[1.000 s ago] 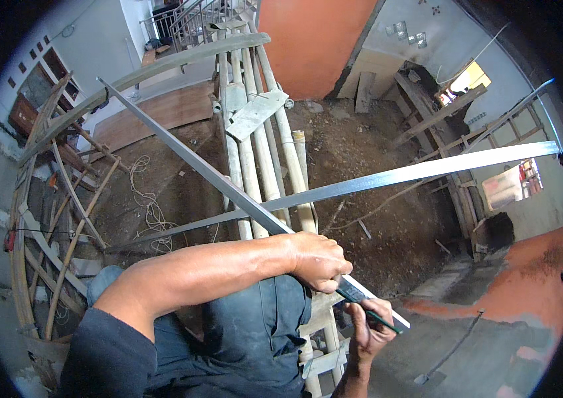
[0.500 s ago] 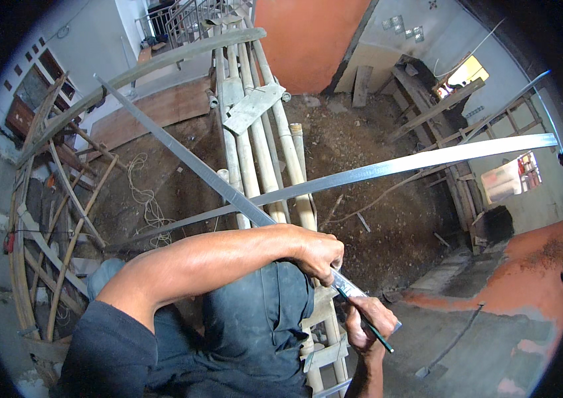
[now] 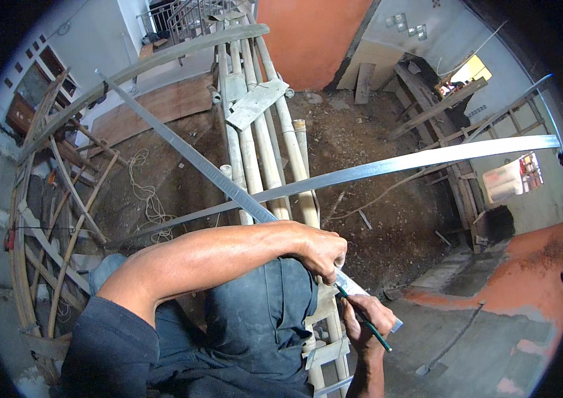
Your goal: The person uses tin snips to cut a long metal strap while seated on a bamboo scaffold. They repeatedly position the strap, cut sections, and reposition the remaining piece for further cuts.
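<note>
My left hand (image 3: 323, 252) is closed around a long, narrow silver metal strip (image 3: 188, 154), close to its near end. The strip slants from the upper left, passes under my left forearm and ends beside my right hand (image 3: 369, 320). Between the fingers of my right hand is a dark green pencil (image 3: 377, 337), its tip against the strip just below my left hand. That hand also rests by the strip's end. A second silver metal strip (image 3: 387, 169) crosses the first one and stretches far to the right.
Bamboo poles (image 3: 275, 166) form a narrow scaffold below me, with a short board (image 3: 258, 105) across them. A curved plank (image 3: 155, 63) spans the far left. Bare soil (image 3: 394, 219) lies below. Wooden poles (image 3: 72, 265) stand left; an orange-and-grey wall (image 3: 493, 312) is on the right.
The view has shifted very slightly. Both hands keep their hold, and the pencil stays against the metal strip with hardly any movement.
</note>
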Demonstrator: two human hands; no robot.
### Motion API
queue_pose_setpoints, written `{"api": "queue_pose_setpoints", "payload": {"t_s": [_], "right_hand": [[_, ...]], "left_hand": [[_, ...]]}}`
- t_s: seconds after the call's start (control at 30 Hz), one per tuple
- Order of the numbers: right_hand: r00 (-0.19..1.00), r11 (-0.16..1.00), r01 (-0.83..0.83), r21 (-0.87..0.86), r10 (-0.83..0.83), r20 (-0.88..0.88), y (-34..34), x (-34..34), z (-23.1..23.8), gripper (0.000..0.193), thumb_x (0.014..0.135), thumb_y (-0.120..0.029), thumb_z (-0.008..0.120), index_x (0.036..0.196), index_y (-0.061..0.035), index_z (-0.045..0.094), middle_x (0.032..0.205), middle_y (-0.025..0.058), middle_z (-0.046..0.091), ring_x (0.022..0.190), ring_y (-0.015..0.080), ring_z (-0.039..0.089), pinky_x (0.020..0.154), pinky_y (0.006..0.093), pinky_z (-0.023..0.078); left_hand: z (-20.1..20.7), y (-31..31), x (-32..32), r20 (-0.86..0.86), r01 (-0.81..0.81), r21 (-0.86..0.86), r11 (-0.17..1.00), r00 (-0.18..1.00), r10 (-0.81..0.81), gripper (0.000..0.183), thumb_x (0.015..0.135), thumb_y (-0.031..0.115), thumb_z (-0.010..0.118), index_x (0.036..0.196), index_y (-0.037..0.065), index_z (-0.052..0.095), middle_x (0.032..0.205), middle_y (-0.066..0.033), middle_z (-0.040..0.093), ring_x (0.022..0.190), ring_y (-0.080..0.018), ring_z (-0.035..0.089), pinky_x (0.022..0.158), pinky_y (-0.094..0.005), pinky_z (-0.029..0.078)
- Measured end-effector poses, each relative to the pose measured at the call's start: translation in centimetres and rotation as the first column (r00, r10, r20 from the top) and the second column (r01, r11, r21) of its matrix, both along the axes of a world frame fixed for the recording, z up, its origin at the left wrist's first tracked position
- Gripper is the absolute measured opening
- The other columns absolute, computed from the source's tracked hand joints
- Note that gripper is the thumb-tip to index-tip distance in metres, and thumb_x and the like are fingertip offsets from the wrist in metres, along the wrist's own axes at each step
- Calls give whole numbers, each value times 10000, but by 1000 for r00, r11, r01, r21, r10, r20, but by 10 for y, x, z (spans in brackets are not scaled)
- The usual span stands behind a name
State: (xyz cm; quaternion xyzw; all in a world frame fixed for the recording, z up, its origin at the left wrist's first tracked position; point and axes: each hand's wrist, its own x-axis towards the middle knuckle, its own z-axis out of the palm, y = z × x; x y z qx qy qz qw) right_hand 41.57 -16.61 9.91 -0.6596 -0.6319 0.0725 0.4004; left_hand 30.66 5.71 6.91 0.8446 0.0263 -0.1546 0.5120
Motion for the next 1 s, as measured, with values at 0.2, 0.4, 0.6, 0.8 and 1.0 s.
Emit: {"api": "queue_pose_setpoints", "payload": {"t_s": [0.2,0.4,0.6,0.8,1.0], "right_hand": [[1000,1000,-11,-29,11,-1,2,0,-1,130,760,-1,814,862,5,734,787,150,747,740,288,769,702,366,606],[1000,1000,-16,-17,16,-3,3,-3,-1,139,754,18,817,868,16,738,792,154,749,745,288,768,715,370,607],[999,999,-30,-15,29,-33,6,-3,-2,130,761,24,810,865,25,732,794,161,745,739,284,763,705,363,598],[997,998,-56,-22,55,-45,10,-2,-5,117,777,19,804,865,30,726,784,160,738,717,278,754,681,352,586],[998,998,-47,-35,46,-42,12,-2,-5,118,779,11,809,862,30,728,784,160,738,720,283,754,683,360,591]], "left_hand": [[1,1,-2,-4,-1,-10,1000,1000,1,383,742,287,789,940,-42,776,763,-189,730,713,-285,708,642,-445,535],[-1,2,-3,10,-2,-2,1000,1000,2,370,734,288,797,907,-38,773,766,-185,731,720,-280,707,650,-448,534],[1,5,-4,-30,-1,6,1000,1000,1,368,730,289,795,900,-37,774,760,-177,729,721,-276,708,648,-444,535],[-3,4,-7,-14,-42,-13,999,999,42,369,726,282,784,918,-32,780,744,-170,727,684,-274,696,624,-441,528],[-2,7,-9,-11,-15,-3,1000,1000,15,371,727,277,766,953,-17,787,736,-158,726,663,-261,688,605,-431,523]]}}
